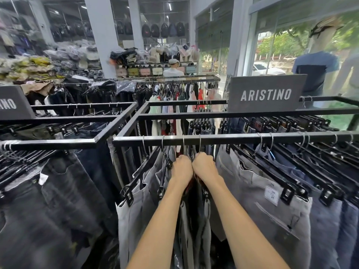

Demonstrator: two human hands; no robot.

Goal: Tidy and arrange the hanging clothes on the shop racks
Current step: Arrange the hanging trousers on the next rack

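Head view: a clothes shop seen from above a black rack, with 2 bare forearms stretching from the bottom edge to the centre of the frame.
Left hand (181,168): back toward the camera, fingers curled out of sight round the tops of the clip hangers (162,183) just under the near rail; its knuckles touch the right hand.
Right hand (205,166): just right of centre, held the same way and curled tight on the hanger tops.
Near rail (242,138): a black bar across the middle of the frame; 4 wire hooks (162,141) hang from it directly above the hands.
Grey trousers (136,220): the bunch under the hands at lower centre, clipped at the waistband and packed close together.
Pale grey jeans (262,206): lower right, set off from the bunch by a gap, with a white size tag (272,195) on them.
Blue jeans (326,220): behind the pale pair, toward the right edge.
Dark jeans (58,200): lower left, on the neighbouring rack.
ARISTINO sign (266,94): a dark board, upper right of centre, on the rack's far bar.
Mannequin (316,70): in a blue T-shirt by the window, right edge.
Backpacks (163,30): a dark row on the wall, top centre.
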